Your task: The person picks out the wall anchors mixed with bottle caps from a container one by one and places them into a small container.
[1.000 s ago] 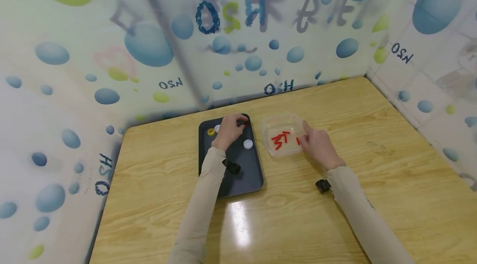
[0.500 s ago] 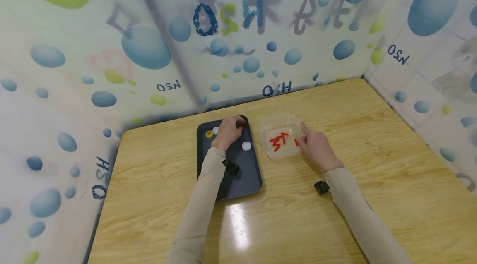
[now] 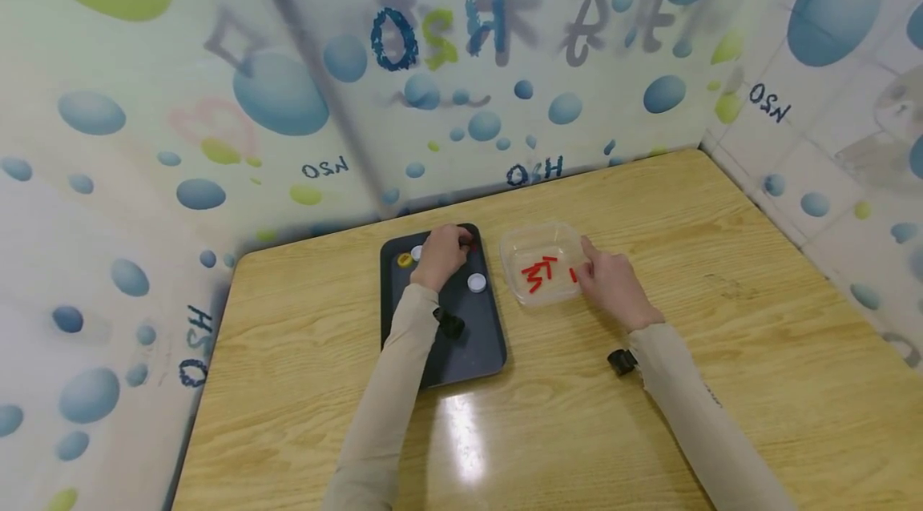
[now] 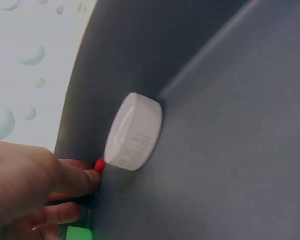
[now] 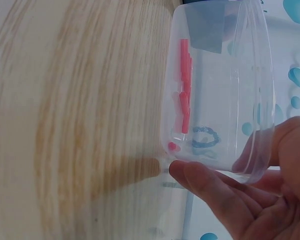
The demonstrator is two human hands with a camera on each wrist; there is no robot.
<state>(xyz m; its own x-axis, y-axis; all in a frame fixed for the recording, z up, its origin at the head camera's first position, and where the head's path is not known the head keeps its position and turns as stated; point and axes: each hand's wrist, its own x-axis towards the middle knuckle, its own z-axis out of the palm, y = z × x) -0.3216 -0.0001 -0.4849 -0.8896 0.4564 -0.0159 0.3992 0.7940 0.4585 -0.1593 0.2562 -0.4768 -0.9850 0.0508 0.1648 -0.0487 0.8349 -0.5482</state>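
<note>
At the far end of the dark tray [image 3: 469, 343], my left hand [image 3: 440, 259] pinches a small red stick [image 4: 99, 165] between thumb and finger. Only the stick's tip shows in the left wrist view, close beside a white bottle cap [image 4: 140, 132]. A green cap [image 4: 79, 233] lies partly in view below those fingers. My right hand [image 3: 616, 288] grips the right side of a clear plastic container [image 3: 537, 243], thumb over the rim and fingers outside. Several red sticks [image 5: 185, 70] lie loose on the container's floor.
The tray also bears a yellow cap [image 3: 405, 259] and another white cap [image 3: 416, 253], partly behind the left hand. Container and tray stand side by side on a wooden table [image 3: 577, 415]. A patterned wall [image 3: 461, 150] rises behind the table's far edge.
The head view has shifted slightly. Both hands stay where they were on the tray side and at the container; the sticks and caps have not visibly moved.
</note>
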